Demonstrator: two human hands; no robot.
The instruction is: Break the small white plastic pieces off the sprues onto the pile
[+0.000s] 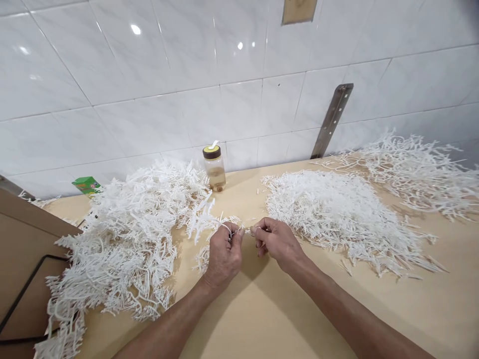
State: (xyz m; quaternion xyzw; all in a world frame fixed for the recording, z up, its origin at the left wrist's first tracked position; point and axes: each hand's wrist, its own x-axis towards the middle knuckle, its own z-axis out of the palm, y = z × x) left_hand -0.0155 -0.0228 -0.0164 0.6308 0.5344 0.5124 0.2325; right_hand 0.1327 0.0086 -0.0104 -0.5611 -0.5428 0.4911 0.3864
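Hands meet over the middle of the tabletop (262, 319). Your left hand (224, 255) has its fingers closed on a white plastic branch (204, 215), which fans up and to the left out of the fist. Your right hand (277, 243) pinches a thin white prong (255, 230) between thumb and fingertips, just beside the left fingertips. Whether the prong is joined to the branch cannot be made out.

A tall heap of tangled white branches (127, 239) fills the tabletop to your left, near the held branch. To your right, close to the right hand, lies a flatter pile of short white sticks (337, 214). A looser spread of thin stems (419, 169) lies beyond it at the far right.

A small bottle (214, 172) with a yellow lid stands upright against the tiled wall (149, 75), between the heap and the pile. A green carton (87, 185) shows behind the heap. A metal bracket (332, 119) slants up the wall, and a cardboard box (22, 234) with a black cable (22, 289) sits at the left edge.
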